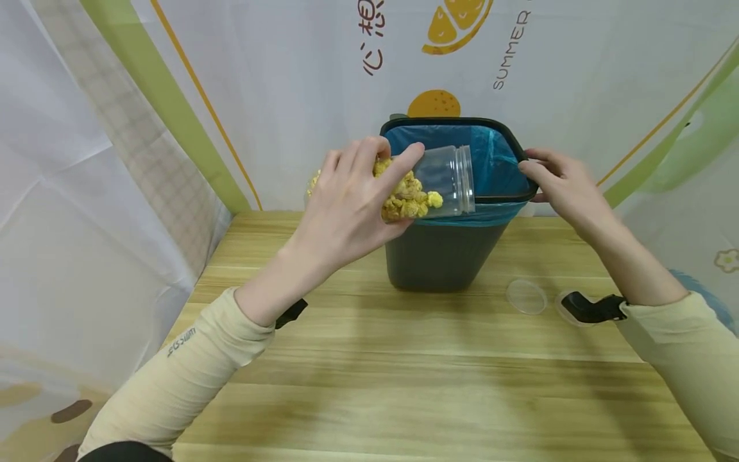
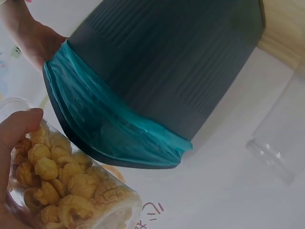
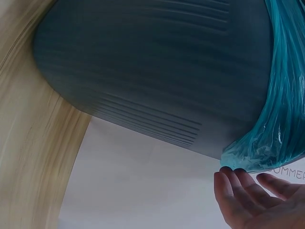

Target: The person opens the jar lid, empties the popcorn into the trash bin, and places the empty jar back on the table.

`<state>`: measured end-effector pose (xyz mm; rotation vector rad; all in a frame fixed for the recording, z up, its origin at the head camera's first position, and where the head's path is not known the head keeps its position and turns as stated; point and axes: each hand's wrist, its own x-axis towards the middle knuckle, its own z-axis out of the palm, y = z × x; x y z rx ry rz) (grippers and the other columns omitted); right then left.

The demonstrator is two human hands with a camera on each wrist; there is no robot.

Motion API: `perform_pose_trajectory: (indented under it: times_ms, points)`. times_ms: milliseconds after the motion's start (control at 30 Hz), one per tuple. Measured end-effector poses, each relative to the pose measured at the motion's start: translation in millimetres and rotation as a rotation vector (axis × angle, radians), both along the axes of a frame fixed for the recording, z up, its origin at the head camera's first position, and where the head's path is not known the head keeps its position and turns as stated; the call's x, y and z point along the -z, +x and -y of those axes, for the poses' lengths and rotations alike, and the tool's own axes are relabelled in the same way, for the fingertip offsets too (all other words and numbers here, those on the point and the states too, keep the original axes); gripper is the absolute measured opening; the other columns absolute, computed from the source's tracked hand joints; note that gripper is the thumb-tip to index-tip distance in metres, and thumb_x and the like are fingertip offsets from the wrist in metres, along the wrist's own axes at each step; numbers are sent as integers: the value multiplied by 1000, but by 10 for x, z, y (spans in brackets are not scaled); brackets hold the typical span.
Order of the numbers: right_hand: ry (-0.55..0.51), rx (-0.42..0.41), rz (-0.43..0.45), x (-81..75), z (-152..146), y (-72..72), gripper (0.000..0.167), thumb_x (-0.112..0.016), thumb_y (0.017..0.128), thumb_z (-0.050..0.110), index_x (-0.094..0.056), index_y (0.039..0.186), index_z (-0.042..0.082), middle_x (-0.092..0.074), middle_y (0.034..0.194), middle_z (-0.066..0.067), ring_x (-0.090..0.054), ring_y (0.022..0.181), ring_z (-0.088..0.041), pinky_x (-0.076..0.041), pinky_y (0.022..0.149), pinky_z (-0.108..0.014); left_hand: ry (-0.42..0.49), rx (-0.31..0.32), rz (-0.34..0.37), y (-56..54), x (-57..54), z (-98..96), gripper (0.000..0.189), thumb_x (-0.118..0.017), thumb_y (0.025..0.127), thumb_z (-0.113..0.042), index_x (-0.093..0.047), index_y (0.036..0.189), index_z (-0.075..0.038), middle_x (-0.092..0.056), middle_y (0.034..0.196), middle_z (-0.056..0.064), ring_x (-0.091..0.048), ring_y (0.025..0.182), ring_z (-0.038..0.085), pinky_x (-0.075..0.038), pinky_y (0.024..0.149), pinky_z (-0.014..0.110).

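My left hand [image 1: 346,212] grips a clear plastic jar [image 1: 444,173] from above. The jar lies tipped on its side, its open mouth over the near part of the bin's opening. Yellow popcorn [image 1: 407,199] fills the jar's closed end, away from the mouth; the left wrist view shows the popcorn [image 2: 62,176] through the wall. A dark grey trash bin [image 1: 441,253] stands on the table, lined with a blue-green trash bag [image 2: 109,124] folded over its black rim. My right hand [image 1: 562,183] pinches the rim's right side, thumb on top, other fingers beyond it.
Two round clear lids [image 1: 526,296] lie on the wooden table [image 1: 369,385] right of the bin, one partly hidden by the wrist camera mount. Another clear container [image 2: 281,129] shows at the left wrist view's right edge. A printed curtain [image 1: 306,83] hangs behind the table.
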<state>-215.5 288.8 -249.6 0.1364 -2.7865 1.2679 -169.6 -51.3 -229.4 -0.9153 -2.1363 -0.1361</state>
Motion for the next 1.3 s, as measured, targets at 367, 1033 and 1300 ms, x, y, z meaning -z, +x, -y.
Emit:
perform_pose_trajectory:
  times_ms: [367, 1033, 1300]
  points:
    - [-80, -56, 126, -8, 11, -60, 66, -37, 106, 40, -18, 166, 18, -26, 170, -17, -44, 143, -35, -52, 81, -13, -34, -37, 13, -134, -198, 42, 85, -86, 79, -47, -43, 148, -20, -55, 124, 17, -53, 106, 34, -43, 81, 45]
    - [-202, -70, 209, -1, 31, -57, 67, -35, 105, 35, -11, 167, 23, -27, 168, -19, -50, 130, -17, -56, 83, -15, -128, -99, 70, -534, -506, 80, 78, -82, 83, -41, -41, 145, -19, -52, 118, 17, -50, 99, 35, -42, 81, 46]
    - [-214, -59, 218, 3, 40, -68, 68, -34, 104, 34, -11, 167, 23, -25, 169, -18, -44, 136, -23, -56, 81, -15, -176, -136, 131, -762, -615, 113, 76, -80, 84, -42, -42, 145, -19, -49, 117, 18, -48, 101, 35, -40, 82, 47]
